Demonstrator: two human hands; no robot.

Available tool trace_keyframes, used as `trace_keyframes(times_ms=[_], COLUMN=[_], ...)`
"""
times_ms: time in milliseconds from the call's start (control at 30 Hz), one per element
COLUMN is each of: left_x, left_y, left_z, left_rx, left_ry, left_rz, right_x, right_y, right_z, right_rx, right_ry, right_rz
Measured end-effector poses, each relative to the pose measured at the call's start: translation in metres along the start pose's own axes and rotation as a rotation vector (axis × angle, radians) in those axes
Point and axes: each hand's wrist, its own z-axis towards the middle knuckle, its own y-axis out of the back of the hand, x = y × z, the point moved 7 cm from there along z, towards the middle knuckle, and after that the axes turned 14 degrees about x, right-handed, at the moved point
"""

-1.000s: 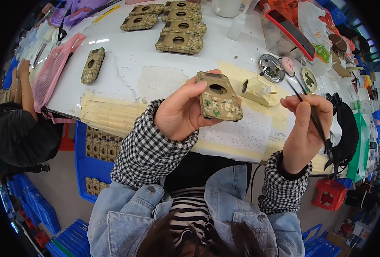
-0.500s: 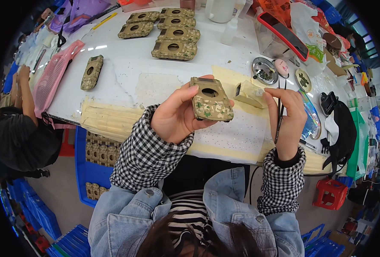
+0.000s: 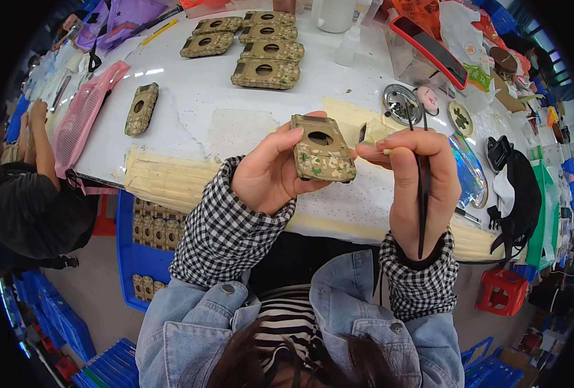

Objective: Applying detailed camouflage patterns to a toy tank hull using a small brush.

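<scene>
My left hand (image 3: 271, 174) grips a camouflage-painted toy tank hull (image 3: 320, 150) with a round hole in its top, held up above the white table (image 3: 190, 90). My right hand (image 3: 416, 181) is beside it on the right. It holds a thin dark paintbrush (image 3: 421, 184), which runs upright through the fingers with its lower end down by my wrist. The fingertips of that hand almost touch the hull's right side.
Several finished camouflage hulls (image 3: 261, 52) lie at the table's far side, and one lies alone (image 3: 141, 108) on the left. Small round paint dishes (image 3: 400, 103) sit to the right. A blue crate (image 3: 148, 226) of hulls stands below the table. Another person (image 3: 22, 194) sits at left.
The hull has been tilted and lowered a little in my left hand. My right hand with the brush has come back from the paint dishes to the hull's right side.
</scene>
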Motion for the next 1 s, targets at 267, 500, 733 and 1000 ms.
trace_keyframes(times_ms=[267, 500, 733, 1000], left_x=[0.0019, 0.0012, 0.0013, 0.0014], left_y=[0.0020, 0.0017, 0.0025, 0.0023], left_z=[-0.0016, -0.0020, -0.0022, -0.0031], left_rx=[-0.013, -0.004, -0.008, 0.000], left_ry=[-0.017, -0.012, -0.016, 0.003], left_rz=[-0.015, -0.005, -0.010, -0.015], right_x=[-0.0061, -0.0070, -0.0078, -0.0115], right_y=[-0.0065, -0.0070, -0.0073, -0.0081], right_z=[0.0031, 0.0030, 0.0042, 0.0074], right_rx=[0.010, 0.011, 0.027, 0.048], right_ry=[-0.055, -0.035, -0.081, -0.163], right_rz=[0.060, 0.057, 0.057, 0.152])
